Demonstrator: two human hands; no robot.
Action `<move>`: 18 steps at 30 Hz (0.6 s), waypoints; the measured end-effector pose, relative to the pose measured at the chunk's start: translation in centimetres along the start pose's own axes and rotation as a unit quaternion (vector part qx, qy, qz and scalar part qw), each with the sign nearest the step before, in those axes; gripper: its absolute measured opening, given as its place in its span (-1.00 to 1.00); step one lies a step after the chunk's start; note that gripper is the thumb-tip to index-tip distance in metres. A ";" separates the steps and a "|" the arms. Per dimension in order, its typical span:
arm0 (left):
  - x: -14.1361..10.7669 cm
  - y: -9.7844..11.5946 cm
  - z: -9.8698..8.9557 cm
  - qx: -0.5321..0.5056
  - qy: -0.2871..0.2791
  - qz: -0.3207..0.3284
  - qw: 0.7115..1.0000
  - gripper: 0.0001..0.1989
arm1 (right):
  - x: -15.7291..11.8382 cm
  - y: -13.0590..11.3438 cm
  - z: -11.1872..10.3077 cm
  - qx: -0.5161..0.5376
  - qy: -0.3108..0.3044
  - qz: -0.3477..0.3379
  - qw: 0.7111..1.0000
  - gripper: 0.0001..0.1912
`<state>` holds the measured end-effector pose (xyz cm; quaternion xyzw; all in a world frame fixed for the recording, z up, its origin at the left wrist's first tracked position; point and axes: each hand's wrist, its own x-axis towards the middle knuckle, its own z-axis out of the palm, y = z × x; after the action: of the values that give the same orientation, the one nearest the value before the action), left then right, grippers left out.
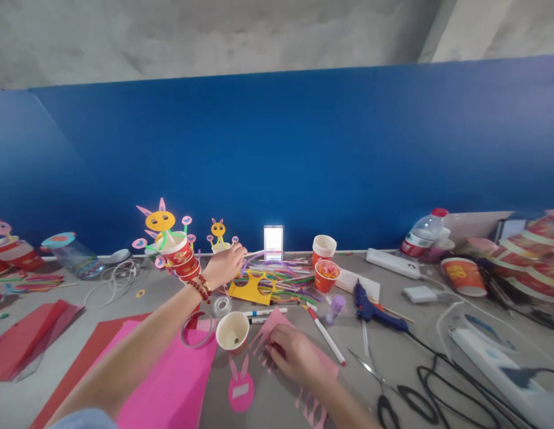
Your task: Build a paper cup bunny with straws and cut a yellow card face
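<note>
My left hand (225, 266) reaches over the pile of colourful pipe cleaners (299, 277), its fingers pinched at the end of a thin purple pipe cleaner (255, 254). Curled fingers of my right hand (291, 351) rest on a pink paper sheet (277, 322) with cut-out gaps; what they hold, if anything, is hidden. Between the hands stands a paper cup (232, 331), a small dark spot inside. Just in front of it lies a pink paper rabbit head (241, 391) with a pale strip on it. A yellow paper offcut (252, 288) lies on the pile's near side.
Stacked red cups with a yellow paper figure (178, 250) stand left of my wrist. Bright pink paper (169, 375) lies beneath my left forearm. To the right are a red marker (325, 336), a blue glue gun (370, 308), scissors (379, 381) and a power strip (495, 363) with cables.
</note>
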<state>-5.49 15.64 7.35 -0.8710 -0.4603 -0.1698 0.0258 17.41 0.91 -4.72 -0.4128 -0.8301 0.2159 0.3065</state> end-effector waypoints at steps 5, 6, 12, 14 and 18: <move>-3.2 3.4 -1.1 -0.095 0.041 0.009 0.995 -0.80 | -0.2 0.5 -0.5 0.010 0.063 0.008 0.998 -0.81; -4.0 4.1 -1.2 -0.111 0.048 0.007 0.993 -0.81 | -0.2 0.6 -0.7 0.014 0.080 0.017 0.997 -0.80; -7.4 8.0 -1.2 -0.254 0.044 -0.017 0.966 -0.85 | 1.4 -1.3 -3.3 0.341 0.228 0.116 0.905 -0.64; -8.0 9.1 -1.2 -0.243 0.038 0.000 0.969 -0.83 | 2.3 -2.6 -4.5 0.416 0.235 0.110 0.872 -0.62; -9.5 11.1 -1.2 -0.241 -0.001 0.008 0.971 -0.80 | 2.9 -4.8 -5.7 0.435 0.245 0.137 0.855 -0.66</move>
<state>-1.73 1.43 6.64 -0.8553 -0.3993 -0.2743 -0.1841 17.28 1.21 3.27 -0.3865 -0.4840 0.4868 0.6160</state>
